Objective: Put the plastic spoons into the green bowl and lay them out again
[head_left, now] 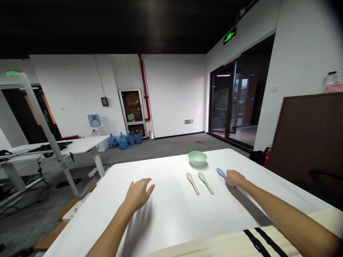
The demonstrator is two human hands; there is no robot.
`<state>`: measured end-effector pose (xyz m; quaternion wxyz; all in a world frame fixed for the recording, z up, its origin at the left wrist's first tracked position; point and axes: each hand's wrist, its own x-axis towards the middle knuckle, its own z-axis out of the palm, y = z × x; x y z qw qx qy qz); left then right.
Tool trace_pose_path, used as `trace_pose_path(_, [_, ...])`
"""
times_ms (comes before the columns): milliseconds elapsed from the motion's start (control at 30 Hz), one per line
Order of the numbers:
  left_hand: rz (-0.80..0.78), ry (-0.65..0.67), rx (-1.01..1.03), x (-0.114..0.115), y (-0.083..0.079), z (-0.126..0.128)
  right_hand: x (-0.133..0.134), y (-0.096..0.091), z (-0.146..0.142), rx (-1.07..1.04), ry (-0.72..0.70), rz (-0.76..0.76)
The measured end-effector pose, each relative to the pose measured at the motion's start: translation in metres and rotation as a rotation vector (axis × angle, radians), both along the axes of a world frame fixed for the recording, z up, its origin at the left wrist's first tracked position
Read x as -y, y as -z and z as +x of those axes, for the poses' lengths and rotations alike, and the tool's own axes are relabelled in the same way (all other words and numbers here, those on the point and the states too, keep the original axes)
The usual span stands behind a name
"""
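A pale green bowl [197, 157] stands near the far edge of the white table [171, 214]. In front of it lie a beige spoon [193, 183] and a green spoon [206, 182], side by side. My right hand [234, 177] is closed round the handle of a blue spoon [221, 172], whose bowl end sticks out to the left of my fingers, low over the table. My left hand [138, 194] rests flat on the table to the left, fingers stretched out, holding nothing.
A second white desk [80, 144] with cables and a metal frame stands at the left. Several blue water bottles [125, 140] sit by the far wall. A dark brown cabinet [308, 135] rises at the right, beside glass doors.
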<state>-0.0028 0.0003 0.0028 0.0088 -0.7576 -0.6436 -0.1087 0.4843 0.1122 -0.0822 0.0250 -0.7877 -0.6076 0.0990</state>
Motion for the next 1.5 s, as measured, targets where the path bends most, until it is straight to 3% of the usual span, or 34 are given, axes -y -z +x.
trace_pose_path(367, [0.014,-0.001,-0.009,-0.001,0.002,-0.002,0.002,-0.007,-0.007,0.037,0.012,0.052])
trace_pose_path(533, [0.018,0.002,0.002,-0.002,0.002,-0.001,0.003,-0.017,-0.040,0.060,-0.110,0.149])
trace_pose_path(667, [0.014,-0.001,0.006,-0.002,0.001,-0.001,0.006,-0.016,-0.074,-0.004,-0.231,0.120])
trace_pose_path(833, [0.011,0.005,-0.003,-0.002,0.001,-0.001,0.015,-0.008,-0.096,-0.051,-0.259,0.056])
trace_pose_path(1500, [0.000,-0.004,0.000,-0.001,0.000,0.000,0.002,0.008,-0.067,-0.053,-0.208,0.038])
